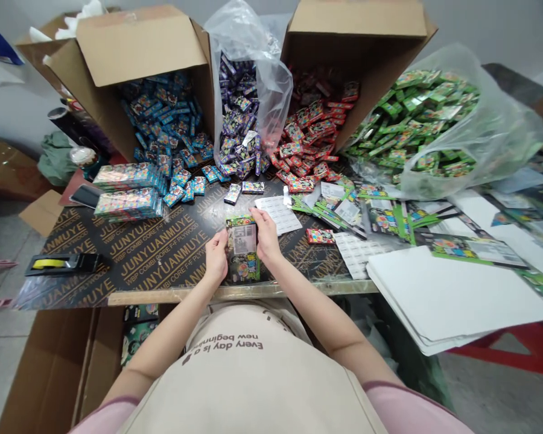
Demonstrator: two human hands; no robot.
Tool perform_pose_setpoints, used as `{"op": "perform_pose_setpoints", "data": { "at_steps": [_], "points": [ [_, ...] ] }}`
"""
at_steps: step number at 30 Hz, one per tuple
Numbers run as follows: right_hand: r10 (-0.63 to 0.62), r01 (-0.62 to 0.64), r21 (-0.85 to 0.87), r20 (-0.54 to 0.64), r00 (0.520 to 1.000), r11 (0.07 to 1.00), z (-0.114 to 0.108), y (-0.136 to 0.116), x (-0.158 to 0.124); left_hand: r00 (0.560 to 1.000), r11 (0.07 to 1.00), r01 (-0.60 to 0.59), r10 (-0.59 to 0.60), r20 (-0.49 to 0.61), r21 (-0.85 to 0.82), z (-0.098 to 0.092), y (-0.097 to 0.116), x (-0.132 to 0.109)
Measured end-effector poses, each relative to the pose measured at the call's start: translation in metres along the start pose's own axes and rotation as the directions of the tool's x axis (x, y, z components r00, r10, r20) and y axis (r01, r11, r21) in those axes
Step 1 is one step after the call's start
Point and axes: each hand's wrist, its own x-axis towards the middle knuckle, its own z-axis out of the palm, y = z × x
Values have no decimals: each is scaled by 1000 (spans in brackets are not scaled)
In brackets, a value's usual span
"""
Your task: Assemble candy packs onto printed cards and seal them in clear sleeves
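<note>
Upright in front of me at the table's near edge is a green-and-black printed carton [243,250] with a pale panel. My left hand [217,256] grips its left side, fingers closed. On the right side, my right hand [266,234] pinches the upper edge. Whether the carton is folded flat or opened out, I cannot tell. Just beyond it lie two small purple-and-white packs [253,187]. A white printed label sheet [279,214] rests past my right hand, and a single red pack [320,236] lies farther right.
Blue packs [165,114] spill from a cardboard box, purple packs [239,114] from a plastic bag, red packs [310,126] from another box. Green packs [425,108] fill a bag. Wrapped stacks [129,202] and a tape dispenser [63,264] sit left; white boards [452,295] lie right.
</note>
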Motion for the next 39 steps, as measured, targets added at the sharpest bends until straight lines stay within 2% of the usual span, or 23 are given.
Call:
{"op": "perform_pose_setpoints", "data": {
  "at_steps": [3, 6, 9, 11, 14, 17, 20, 23, 25, 27, 29, 31, 32, 35, 37, 39],
  "points": [
    [83, -84, 31, 38, 996, 996, -3, -3, -1, 986, 962, 133, -152, -62, -236, 11, 9, -2],
    [81, -84, 50, 71, 994, 995, -9, -5, -3, 976, 940, 185, -210, -58, -287, 12, 23, 4],
    [87, -99, 92, 134, 987, 991, -16, -8, -3, 977, 957, 201, -210, -26, -207, 7, 37, 13],
    [127, -146, 87, 188, 974, 985, -21, -10, 0, 986, 978, 164, -164, 11, -131, 5, 44, 17],
    [169, -181, 31, 234, 957, 983, -27, -13, 4, 998, 1000, -16, 16, 69, 4, 3, 51, 19],
    [40, -35, -24, 225, 973, 999, -32, -15, 4, 978, 967, -180, 156, 139, 178, 2, 56, 19],
    [-104, 120, -71, 191, 976, 990, -36, -15, 2, 980, 958, -143, 101, 173, 248, 2, 62, 23],
    [-120, 136, -91, 159, 980, 987, -38, -15, 2, 976, 967, -20, -36, 213, 254, 1, 68, 32],
    [-114, 133, -115, 160, 981, 984, -39, -15, 4, 968, 962, 6, -74, 240, 273, 2, 71, 37],
    [-116, 145, -156, 180, 977, 977, -40, -17, 5, 963, 953, -15, -67, 261, 302, 2, 73, 39],
    [-140, 182, -199, 208, 968, 963, -42, -19, 6, 953, 920, -111, -8, 302, 375, 3, 75, 39],
    [-166, 220, -225, 237, 957, 949, -44, -21, 6, 923, 823, -292, 109, 370, 487, 3, 76, 35],
    [-173, 233, -231, 250, 953, 945, -45, -21, 6, 892, 747, -398, 179, 416, 532, 3, 77, 33],
    [-191, 268, -271, 280, 941, 924, -48, -20, 1, 754, 513, -649, 333, 566, 562, 0, 78, 26],
    [-237, 326, -312, 290, 927, 892, -50, -18, -4, 686, 406, -725, 354, 636, 556, -1, 77, 22],
    [-308, 408, -344, 310, 899, 845, -54, -17, -9, 648, 308, -761, 321, 691, 571, -2, 76, 19]
  ]
}}
